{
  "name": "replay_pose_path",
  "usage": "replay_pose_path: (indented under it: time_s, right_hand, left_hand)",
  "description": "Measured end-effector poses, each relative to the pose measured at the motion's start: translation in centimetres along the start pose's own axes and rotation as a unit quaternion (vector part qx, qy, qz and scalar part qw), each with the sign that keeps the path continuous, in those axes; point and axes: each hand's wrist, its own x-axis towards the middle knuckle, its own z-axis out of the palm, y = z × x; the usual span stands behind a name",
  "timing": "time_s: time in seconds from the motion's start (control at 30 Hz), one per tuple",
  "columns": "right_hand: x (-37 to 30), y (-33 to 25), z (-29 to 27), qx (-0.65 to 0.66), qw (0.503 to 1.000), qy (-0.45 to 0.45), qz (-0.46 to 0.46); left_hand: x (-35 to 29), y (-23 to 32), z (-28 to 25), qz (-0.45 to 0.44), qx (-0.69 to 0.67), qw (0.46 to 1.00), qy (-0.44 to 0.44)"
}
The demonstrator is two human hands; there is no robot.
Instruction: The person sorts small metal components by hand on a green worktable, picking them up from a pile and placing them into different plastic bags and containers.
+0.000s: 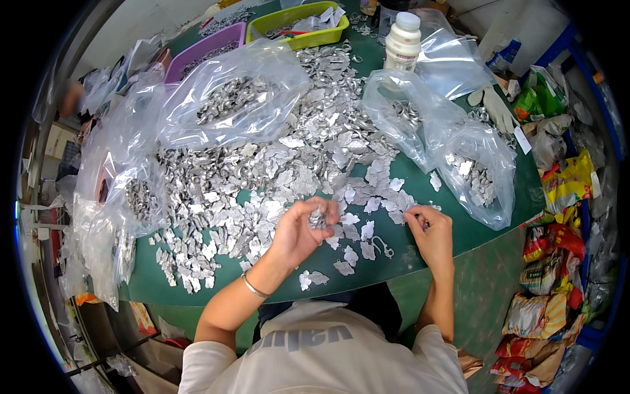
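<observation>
A wide heap of flat, wavy-edged silver metal pieces (289, 167) covers much of the green table (400, 266). My left hand (295, 233) is turned partly palm up, its fingers curled around a small stack of metal pieces (317, 218). To its right, my right hand (434, 241) is closed in a pinch, fingertips beside loose pieces (395, 209) at the heap's right edge. Something small and dark shows between those fingers, too hidden to name. Between the hands lie scattered single pieces and a curved metal hook-like part (382, 247).
Clear plastic bags of metal parts stand at the left (141, 203), on the heap (233, 98) and at the right (476, 171). Behind are a purple bin (176, 67), a yellow-green bin (302, 42) and a white bottle (403, 44). A glove (499, 110) lies far right; colourful packages (538, 315) fill a shelf.
</observation>
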Motion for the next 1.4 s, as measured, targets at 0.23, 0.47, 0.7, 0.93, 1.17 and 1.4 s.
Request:
replay_pose_path:
  time_s: [0.23, 0.47, 0.7, 0.93, 1.17, 1.4]
  right_hand:
    - [-0.7, -2.6, 1.1, 0.087, 0.991, -0.099, 0.035]
    - [-2.2, -4.1, -0.1, -0.046, 0.982, -0.184, 0.016]
    - [-3.8, -9.3, 6.1, 0.177, 0.955, -0.165, -0.172]
    - [-3.7, -12.5, 9.3, 0.118, 0.911, -0.18, -0.351]
    - [-2.2, -10.7, 9.2, 0.069, 0.965, -0.165, -0.192]
    - [-2.1, -9.8, 10.9, -0.022, 0.957, -0.197, -0.211]
  left_hand:
    - [-3.3, -1.6, -2.4, -0.095, -0.056, 0.993, -0.029]
    - [-4.9, -3.0, -2.4, -0.106, 0.055, 0.992, -0.032]
    - [-6.4, -5.0, -2.0, -0.179, -0.173, 0.968, -0.032]
    - [-5.9, -5.3, -3.9, -0.057, -0.298, 0.952, -0.052]
    - [-7.5, -3.1, -5.3, -0.022, -0.213, 0.976, -0.05]
    - [-10.2, 3.8, -9.2, 0.128, -0.216, 0.962, 0.11]
